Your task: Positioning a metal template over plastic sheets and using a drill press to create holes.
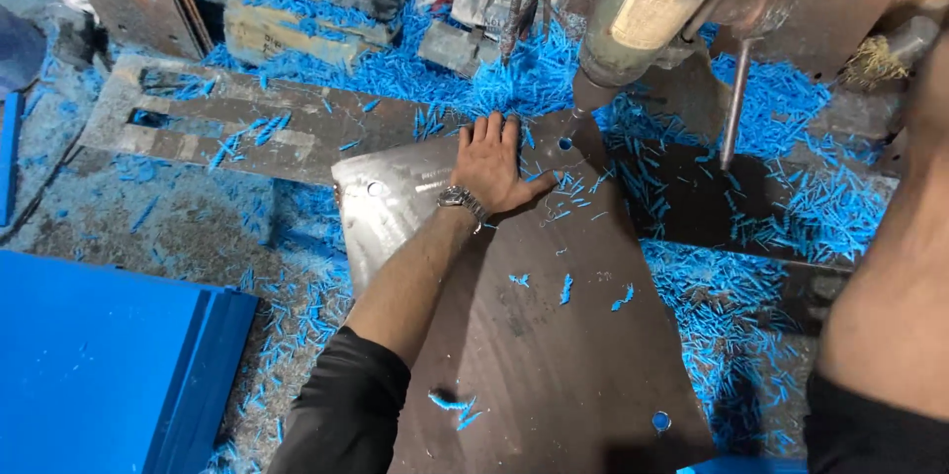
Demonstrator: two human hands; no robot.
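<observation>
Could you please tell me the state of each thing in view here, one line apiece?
Left hand: open, palm flat on the plate.
Metal plate: lying flat, punched with round holes, strewn with chips.
Blue chips: scattered all around.
Blue sheets: stacked flat.
Right hand: out of view.

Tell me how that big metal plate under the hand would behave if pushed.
The metal plate looks stiff and probably heavy. Lying flat, it should slide, not tip. The left hand presses it; loose blue chips may make it slippery.

A black sleeve [346, 410] is pushed up on the left forearm, and a metal wristwatch [461, 201] is worn; black fabric [870, 434] is seen near right.
</observation>
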